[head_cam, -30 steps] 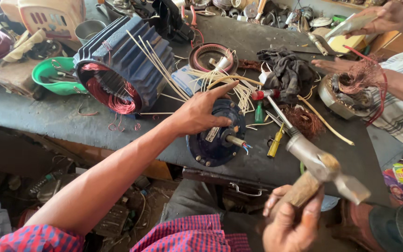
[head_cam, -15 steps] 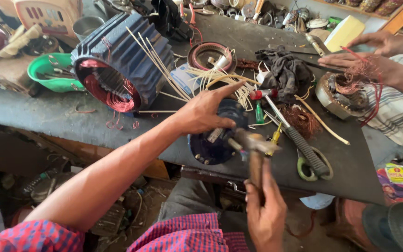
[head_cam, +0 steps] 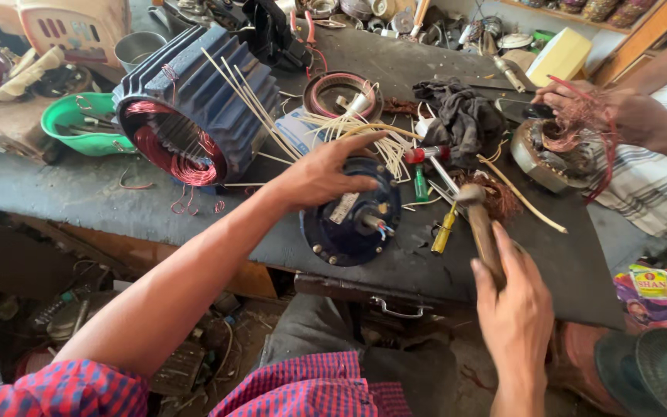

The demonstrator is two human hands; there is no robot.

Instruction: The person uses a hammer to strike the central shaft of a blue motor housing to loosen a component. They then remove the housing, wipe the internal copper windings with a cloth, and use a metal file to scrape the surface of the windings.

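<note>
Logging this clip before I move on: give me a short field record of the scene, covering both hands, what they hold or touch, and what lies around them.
setting: dark cluttered workbench
left hand: resting on top of a round dark blue motor end cover with a short shaft
right hand: gripping a wooden-handled hammer, head raised beside the cover
nearby: yellow-handled screwdriver, black rag, ribbed blue motor housing with copper winding, green bowl
other person: hands on a copper-wound part at right

Beside your big blue motor housing point(head_cam: 187, 108) sit a green bowl point(head_cam: 79, 123), left, and a black rag point(head_cam: 465, 116), right.
</note>
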